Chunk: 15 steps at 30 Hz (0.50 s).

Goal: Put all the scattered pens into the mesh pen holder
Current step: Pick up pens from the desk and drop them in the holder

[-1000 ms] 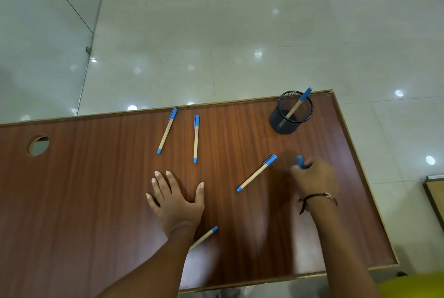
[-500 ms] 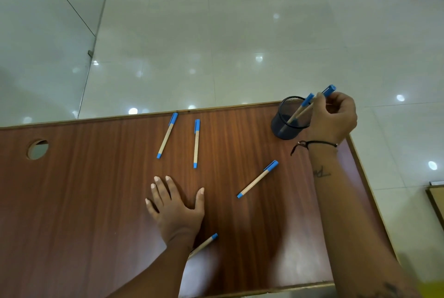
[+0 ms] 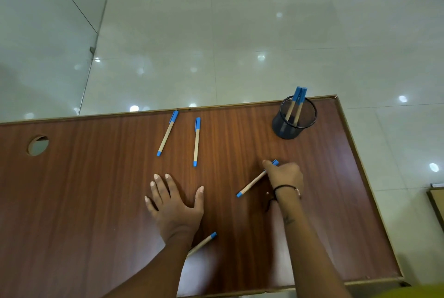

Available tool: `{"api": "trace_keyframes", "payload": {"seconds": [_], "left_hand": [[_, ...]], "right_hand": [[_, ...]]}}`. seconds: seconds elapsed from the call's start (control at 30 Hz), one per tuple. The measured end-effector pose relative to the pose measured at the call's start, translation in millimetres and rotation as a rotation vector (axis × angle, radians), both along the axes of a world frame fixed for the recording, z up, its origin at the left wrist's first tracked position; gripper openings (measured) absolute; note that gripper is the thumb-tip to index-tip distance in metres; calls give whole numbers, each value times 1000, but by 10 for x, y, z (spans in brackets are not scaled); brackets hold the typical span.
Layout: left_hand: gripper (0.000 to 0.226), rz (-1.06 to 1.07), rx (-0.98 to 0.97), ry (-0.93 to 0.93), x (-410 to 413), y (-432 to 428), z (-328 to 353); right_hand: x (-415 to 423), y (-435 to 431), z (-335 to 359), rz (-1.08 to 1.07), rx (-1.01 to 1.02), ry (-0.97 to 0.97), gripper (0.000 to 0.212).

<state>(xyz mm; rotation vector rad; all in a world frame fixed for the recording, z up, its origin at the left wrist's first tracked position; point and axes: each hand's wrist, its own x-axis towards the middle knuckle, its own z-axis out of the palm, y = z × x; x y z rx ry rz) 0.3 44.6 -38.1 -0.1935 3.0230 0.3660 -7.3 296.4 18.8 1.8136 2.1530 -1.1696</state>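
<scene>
Right hand [image 3: 284, 174] closes its fingers on the capped end of a pen [image 3: 254, 181] that lies on the counter [image 3: 96, 201], nearer the person than the holder [image 3: 294, 119]. Left hand [image 3: 176, 211] rests flat with fingers spread, holding nothing. Two pens [image 3: 298, 103] stand in the holder. Two more [image 3: 168, 133] lie well left of the holder, and one [image 3: 203, 243] is partly hidden under the left wrist. No writing can be read.

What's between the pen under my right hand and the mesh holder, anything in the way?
Nothing visible. The right hand grips the pen, and only bare desk lies between it and the mesh holder. The holder's two pens leave room.
</scene>
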Motion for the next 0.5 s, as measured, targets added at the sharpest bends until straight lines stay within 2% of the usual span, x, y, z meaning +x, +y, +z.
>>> {"api": "trace_keyframes", "payload": {"seconds": [0.13,0.2,0.3,0.4,0.5], "left_hand": [[98,-3,-6,-10,-2,7,7],[98,-7,-4,-9,3,3,10],[99,-10,-3,1,3,-4,17],[99,-5,-3,-4,2,11,12],[99,-2,0,-8,-3,10,-1]], "right_hand": [[-26,-94,-3,97,-8,-62,30],[-55,-64,87,90,-13,-5,29],[-67,31,432,70,133,291,27],[-68,144,949,50,479,661,14],[-212,340,1276,-81,641,865,22]]}}
